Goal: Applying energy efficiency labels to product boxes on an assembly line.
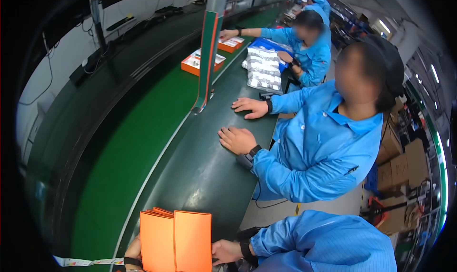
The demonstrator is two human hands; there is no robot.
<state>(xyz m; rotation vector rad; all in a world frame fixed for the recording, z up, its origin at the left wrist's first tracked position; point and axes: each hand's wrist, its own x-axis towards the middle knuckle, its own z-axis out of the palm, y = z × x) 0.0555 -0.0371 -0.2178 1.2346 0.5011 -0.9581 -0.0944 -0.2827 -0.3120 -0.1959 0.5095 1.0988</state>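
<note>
Bright orange, flat rectangular pieces that look like card [157, 241] stand upright at the bottom of the frame, left of centre, several edges fanned at the top left and one broad face overlapping on the right. Left of them, a pale printed strip [88, 261] runs in from the lower left toward the left hand [134, 250], which wears a dark band and sits against the pieces' left side (its fingers are mostly hidden, so I cannot tell how they are set). At the pieces' right edge, the right hand [227, 252], below a light blue sleeve [328, 243], has its fingers bent and close together, holding that edge.

Across the left of the frame curves a long green belt [128, 143], with a smooth dark green worktop [195, 172] along its right side. Near top centre rises a green post with orange edging [208, 57]; beside it sit two shallow orange boxes with white insides [202, 65]. Further right, silvery wrapped packets [264, 69] lie by a blue tray [267, 44]. A co-worker in a blue jacket [323, 143] rests both hands on the worktop, right of centre. Brown cardboard boxes [404, 167] stand at the far right.
</note>
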